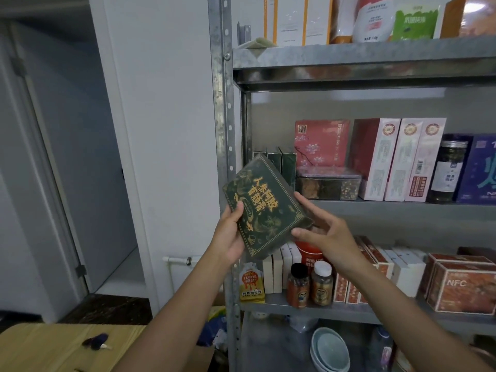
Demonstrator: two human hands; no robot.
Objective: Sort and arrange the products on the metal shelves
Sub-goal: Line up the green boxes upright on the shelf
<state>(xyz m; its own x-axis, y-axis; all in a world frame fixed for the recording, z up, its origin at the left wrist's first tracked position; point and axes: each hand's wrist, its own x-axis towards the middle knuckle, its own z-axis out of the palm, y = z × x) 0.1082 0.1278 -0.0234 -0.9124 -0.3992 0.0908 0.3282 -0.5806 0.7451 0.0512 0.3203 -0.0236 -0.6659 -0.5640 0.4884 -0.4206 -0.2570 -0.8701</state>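
Cardboard, by the look of it, makes up the green box (264, 208): dark, matt, flat and rectangular, with gold lettering and a thin gold border. It is held in the air in front of the shelving's left metal upright (224, 116) and rests on no shelf. It is tilted, its long axis leaning from upper left down to lower right, printed face towards the camera. The left hand (230, 232) grips its lower left side, thumb curled over the front and fingers hidden behind. The right hand (327, 232) is spread, its index fingertip and thumb touching the box at its right corner while the other fingers stand apart from it. The move to come likely turns on one relation: the matching green boxes (288, 163) stand upright at the far left end of the middle shelf (402, 208), just behind and to the right of the held box's top corner, narrow sides outward. To join them the box would probably have to be stood upright and turned edge-on. The left hand carries it, so that hand would do the placing, though the right lies nearer the shelf's inside. Just right of that row sits a clear tub (328, 183), glossy plastic holding dried pieces, with a pink box (322, 140) behind it
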